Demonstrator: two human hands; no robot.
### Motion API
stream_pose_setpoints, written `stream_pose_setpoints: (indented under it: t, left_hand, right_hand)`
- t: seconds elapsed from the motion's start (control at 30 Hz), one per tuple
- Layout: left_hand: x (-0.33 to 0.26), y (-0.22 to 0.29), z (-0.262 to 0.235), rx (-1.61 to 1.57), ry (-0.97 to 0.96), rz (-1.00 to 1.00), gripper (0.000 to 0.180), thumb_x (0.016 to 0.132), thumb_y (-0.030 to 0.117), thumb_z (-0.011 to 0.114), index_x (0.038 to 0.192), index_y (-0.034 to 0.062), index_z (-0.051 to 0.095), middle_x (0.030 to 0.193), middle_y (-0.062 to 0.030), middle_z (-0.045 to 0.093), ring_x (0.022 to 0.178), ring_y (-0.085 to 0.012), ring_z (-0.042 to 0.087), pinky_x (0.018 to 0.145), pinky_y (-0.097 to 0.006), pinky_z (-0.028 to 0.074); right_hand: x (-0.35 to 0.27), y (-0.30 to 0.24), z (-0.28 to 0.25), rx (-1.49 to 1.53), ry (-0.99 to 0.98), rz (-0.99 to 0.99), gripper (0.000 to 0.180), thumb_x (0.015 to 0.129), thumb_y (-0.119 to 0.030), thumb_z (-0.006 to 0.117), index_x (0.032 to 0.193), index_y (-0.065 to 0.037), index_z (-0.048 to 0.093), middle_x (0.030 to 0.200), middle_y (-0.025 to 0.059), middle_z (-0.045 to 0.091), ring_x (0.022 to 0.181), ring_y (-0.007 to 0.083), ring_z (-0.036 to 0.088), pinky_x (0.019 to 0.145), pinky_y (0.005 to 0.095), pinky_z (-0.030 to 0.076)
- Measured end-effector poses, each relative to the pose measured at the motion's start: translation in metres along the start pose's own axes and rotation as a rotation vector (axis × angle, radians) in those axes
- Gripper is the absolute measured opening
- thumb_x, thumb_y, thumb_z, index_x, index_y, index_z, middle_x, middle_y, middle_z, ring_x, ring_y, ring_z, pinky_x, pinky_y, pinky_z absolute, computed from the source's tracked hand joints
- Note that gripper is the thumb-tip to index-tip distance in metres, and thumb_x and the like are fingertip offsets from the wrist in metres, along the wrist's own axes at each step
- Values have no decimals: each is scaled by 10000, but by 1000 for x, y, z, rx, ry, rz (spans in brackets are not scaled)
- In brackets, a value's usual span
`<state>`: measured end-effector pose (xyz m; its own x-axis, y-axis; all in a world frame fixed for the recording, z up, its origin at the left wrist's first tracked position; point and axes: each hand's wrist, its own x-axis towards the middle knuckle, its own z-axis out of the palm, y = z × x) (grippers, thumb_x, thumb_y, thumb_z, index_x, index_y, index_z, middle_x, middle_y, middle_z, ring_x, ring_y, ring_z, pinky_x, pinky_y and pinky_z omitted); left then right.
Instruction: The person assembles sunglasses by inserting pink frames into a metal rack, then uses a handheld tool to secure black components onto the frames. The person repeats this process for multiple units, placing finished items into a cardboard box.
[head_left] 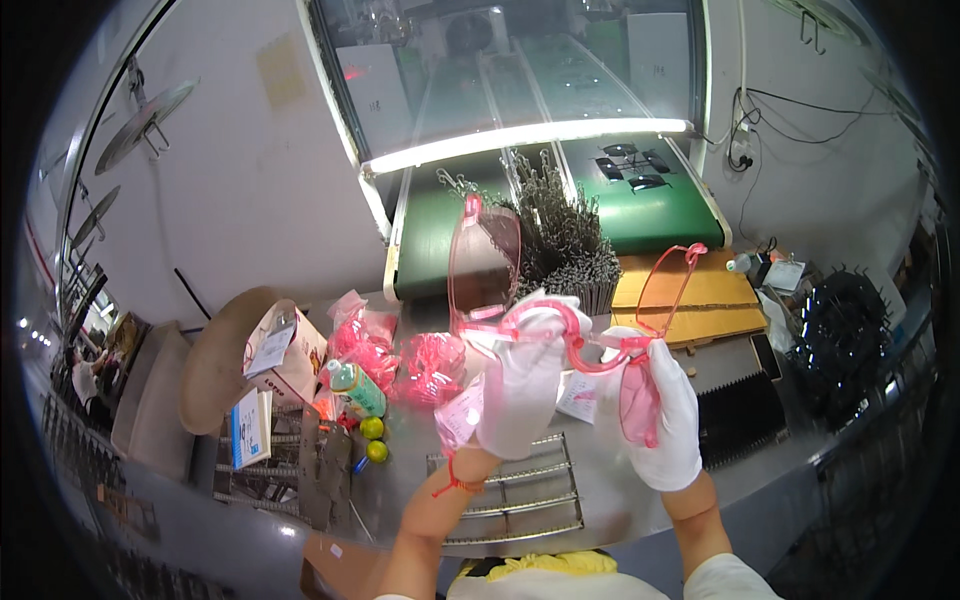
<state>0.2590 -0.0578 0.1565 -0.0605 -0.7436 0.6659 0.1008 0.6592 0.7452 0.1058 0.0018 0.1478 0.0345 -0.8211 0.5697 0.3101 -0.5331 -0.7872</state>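
Observation:
Both my hands wear white gloves and are raised over a metal table. My left hand grips pink translucent plastic eyewear, with a large tinted lens-like piece standing up above it. Closed on the right part of the pink eyewear is my right hand; a thin pink loop rises there and a pink lens hangs against the glove. Whether this is one piece or more, I cannot tell. A small printed paper shows beside my left wrist. Under my forearms lies a metal wire rack.
Bags of pink pieces, a green bottle and yellow-green balls lie left. Ahead, a dense bundle of metal hooks stands before a green conveyor belt carrying dark lenses. Cardboard and a black ridged sheet lie right.

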Motion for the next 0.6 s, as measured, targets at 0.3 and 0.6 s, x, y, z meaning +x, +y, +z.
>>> stream_pose_setpoints:
  t: [0.3, 0.6]
  left_hand:
    - [20, -32, -29, -560, -165, 181, 227, 953, 164, 563, 1110, 3, 536, 859, -65, 566, 796, -151, 525, 831, -307, 451]
    - [-41, -25, -59, -532, -241, -123, 187, 939, 154, 569, 1041, -2, 556, 945, -112, 585, 884, -204, 555, 844, -332, 464]
  right_hand:
    - [12, -3, 24, -147, -725, 378, 337, 956, -88, 448, 1262, 18, 540, 973, 103, 674, 869, 159, 657, 772, 276, 519]
    - [58, -19, -14, 222, -300, 306, 562, 1017, -430, 420, 1260, 64, 534, 612, 6, 555, 520, 50, 495, 497, 190, 386]
